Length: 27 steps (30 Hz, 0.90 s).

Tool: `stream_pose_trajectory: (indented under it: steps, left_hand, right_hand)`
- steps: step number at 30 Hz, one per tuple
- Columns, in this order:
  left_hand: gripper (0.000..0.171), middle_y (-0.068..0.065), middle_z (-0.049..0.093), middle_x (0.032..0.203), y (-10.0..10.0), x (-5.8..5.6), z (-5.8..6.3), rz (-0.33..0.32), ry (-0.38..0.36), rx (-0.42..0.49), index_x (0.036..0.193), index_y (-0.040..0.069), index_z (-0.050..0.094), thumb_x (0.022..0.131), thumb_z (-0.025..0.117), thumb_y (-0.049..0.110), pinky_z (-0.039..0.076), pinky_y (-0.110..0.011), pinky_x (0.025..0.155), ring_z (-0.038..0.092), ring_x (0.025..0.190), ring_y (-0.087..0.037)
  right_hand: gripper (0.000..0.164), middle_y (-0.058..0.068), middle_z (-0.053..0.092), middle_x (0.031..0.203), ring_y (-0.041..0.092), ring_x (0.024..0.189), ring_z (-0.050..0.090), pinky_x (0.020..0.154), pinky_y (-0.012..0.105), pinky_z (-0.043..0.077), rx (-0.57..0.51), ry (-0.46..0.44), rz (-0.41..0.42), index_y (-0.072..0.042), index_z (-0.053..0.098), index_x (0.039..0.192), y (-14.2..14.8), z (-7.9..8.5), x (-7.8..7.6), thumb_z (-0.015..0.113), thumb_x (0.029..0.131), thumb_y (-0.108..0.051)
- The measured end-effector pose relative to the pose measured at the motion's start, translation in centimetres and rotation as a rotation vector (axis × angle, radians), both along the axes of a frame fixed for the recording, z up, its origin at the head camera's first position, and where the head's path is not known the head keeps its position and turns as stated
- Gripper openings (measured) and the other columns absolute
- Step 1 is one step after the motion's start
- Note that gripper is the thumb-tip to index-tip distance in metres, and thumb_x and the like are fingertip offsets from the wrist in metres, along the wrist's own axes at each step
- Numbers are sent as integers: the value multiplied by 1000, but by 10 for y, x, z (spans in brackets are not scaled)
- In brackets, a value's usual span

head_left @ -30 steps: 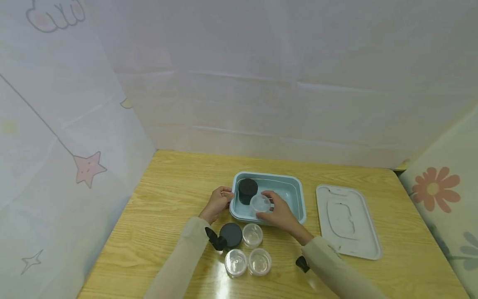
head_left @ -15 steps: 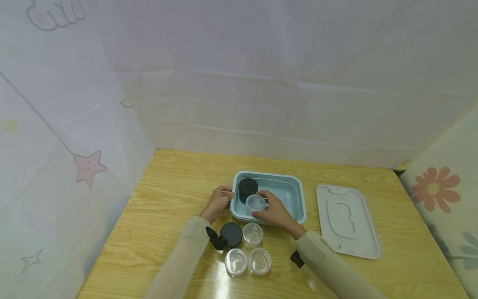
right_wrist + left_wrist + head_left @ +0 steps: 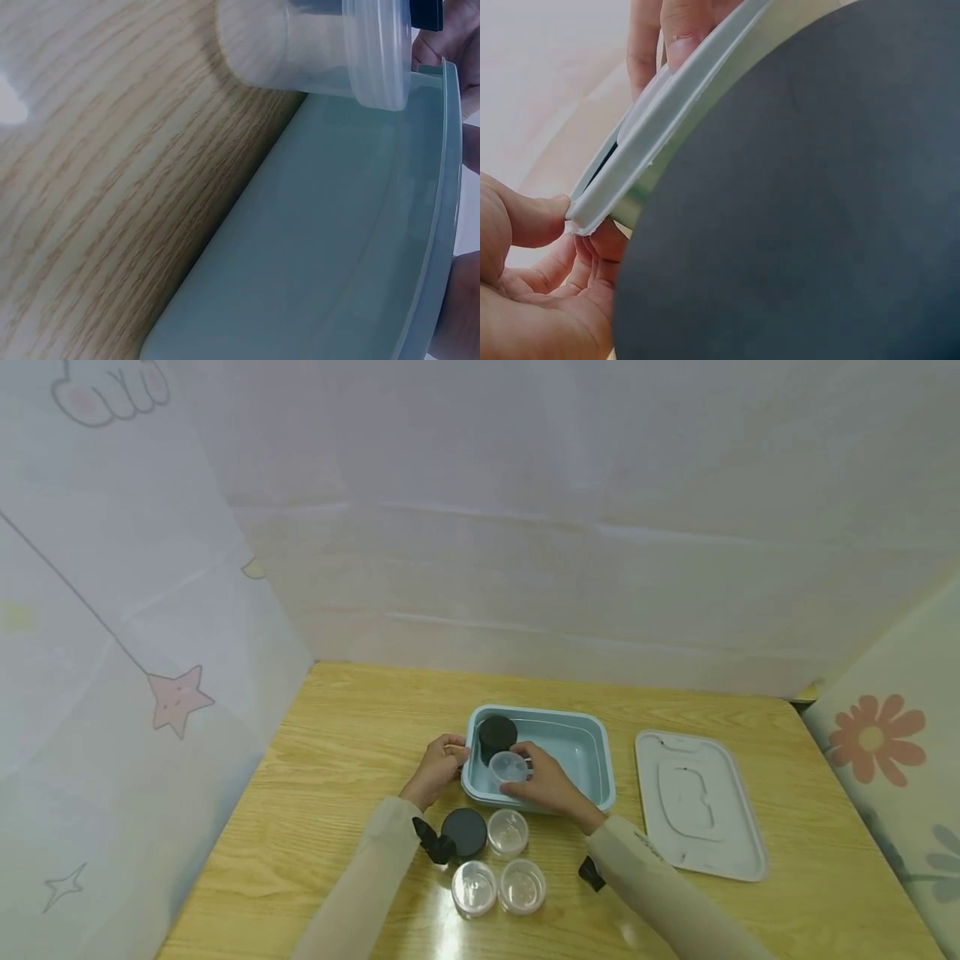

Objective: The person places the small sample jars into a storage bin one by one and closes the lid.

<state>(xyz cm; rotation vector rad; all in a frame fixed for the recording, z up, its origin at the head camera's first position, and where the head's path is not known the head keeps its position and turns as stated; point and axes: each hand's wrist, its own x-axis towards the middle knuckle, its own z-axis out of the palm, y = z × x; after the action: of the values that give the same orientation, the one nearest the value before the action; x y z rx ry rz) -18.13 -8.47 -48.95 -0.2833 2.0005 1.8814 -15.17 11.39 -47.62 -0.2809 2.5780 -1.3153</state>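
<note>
A light blue plastic bin (image 3: 558, 713) stands on the table. My left hand (image 3: 435, 770) pinches its left rim between thumb and fingers, which the left wrist view shows closely along the rim edge (image 3: 641, 150). With my right hand (image 3: 553, 787) I hold a small clear plastic tub (image 3: 508, 767) inside the bin, at its front left. Just behind that tub, in the back left corner, is a black round container (image 3: 497, 732). Whether the clear tub touches the bin floor cannot be told. In the right wrist view the bin wall (image 3: 292, 232) hides much of my right hand.
In front of the bin stand several clear tubs, among them one near the bin (image 3: 507, 832), and a black-topped round container (image 3: 464, 832). A white lid (image 3: 697, 806) lies to the right. Behind the wooden table (image 3: 360, 710) hangs a pale sheet (image 3: 525, 577).
My right hand has moved a little left with the clear tub, bringing it close to the black container in the bin. The left hand has stayed at the rim.
</note>
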Motion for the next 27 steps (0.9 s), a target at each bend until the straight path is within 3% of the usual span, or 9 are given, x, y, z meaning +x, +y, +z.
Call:
stream_pose_trajectory:
  steps: [17,27]
  left_hand:
    - [24,-12,60,95,-1,0,-3,0,12,38,119,-3,49,96,51,4,50,-25,64,59,77,-16]
    - [23,-11,61,93,-2,0,-5,-2,24,50,118,-4,49,96,50,4,50,-25,63,59,75,-15]
  right_hand:
    - [60,16,58,121,35,111,57,94,46,47,-8,26,31,0,52,116,-10,-6,-10,85,67,-8]
    - [53,16,60,114,34,105,60,90,45,49,-5,18,49,1,53,112,-13,-11,-12,83,69,-9]
